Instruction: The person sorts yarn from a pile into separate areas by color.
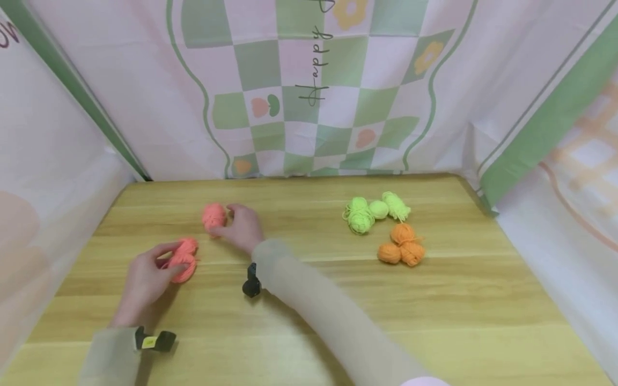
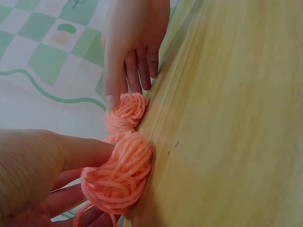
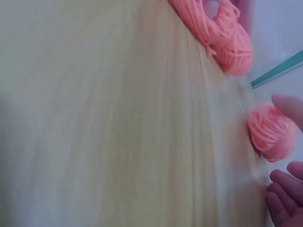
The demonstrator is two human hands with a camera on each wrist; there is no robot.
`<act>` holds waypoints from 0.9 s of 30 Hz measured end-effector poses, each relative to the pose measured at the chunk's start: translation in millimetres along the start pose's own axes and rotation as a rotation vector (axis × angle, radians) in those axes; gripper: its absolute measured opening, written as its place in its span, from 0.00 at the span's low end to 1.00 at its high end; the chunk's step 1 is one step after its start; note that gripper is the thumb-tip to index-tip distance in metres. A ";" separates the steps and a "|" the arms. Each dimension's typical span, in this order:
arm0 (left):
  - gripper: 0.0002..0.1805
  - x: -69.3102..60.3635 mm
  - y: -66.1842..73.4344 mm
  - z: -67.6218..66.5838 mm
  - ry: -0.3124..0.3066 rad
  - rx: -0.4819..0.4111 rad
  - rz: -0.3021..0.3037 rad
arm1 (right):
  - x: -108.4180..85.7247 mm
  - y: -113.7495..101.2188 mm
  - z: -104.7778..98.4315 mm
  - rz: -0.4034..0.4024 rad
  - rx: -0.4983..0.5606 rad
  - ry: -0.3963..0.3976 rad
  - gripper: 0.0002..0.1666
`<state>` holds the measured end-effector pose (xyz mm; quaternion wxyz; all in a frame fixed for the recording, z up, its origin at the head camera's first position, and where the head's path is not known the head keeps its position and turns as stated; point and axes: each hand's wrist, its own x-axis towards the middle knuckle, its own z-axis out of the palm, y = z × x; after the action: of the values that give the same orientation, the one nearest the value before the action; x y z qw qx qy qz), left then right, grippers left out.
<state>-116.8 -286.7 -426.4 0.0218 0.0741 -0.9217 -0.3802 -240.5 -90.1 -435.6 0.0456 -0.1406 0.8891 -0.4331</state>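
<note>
Two coral yarn balls lie touching on the left of the table. My left hand holds the nearer one, its thumb across the front and its fingers behind, as the left wrist view of that yarn ball shows. Farther back sits another coral yarn ball, with my right hand at its right side. The right thumb lies against this yarn ball, while the right fingers are spread apart from it.
Right of centre, a cluster of lime-green yarn balls stands toward the back. Orange yarn balls lie grouped just in front of them. Printed cloth hangs along the rear edge and both sides of the wooden table.
</note>
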 end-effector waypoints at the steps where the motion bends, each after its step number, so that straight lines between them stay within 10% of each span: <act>1: 0.31 0.1 -0.6 0.3 -0.003 -0.006 -0.001 | -0.3 -0.4 2.0 0.010 0.003 0.011 0.46; 11: 0.30 1.5 -0.2 1.7 -0.019 -0.014 0.005 | 6.9 9.4 11.8 -0.059 0.025 0.120 0.14; 27: 0.30 2.7 2.6 1.6 -0.031 -0.029 0.003 | 6.9 22.7 -7.6 -0.101 0.176 0.115 0.10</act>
<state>-119.9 -284.2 -425.8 0.0091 0.0664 -0.9164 -0.3946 -253.4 -73.0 -448.4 -0.0151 -0.1559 0.8405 -0.5187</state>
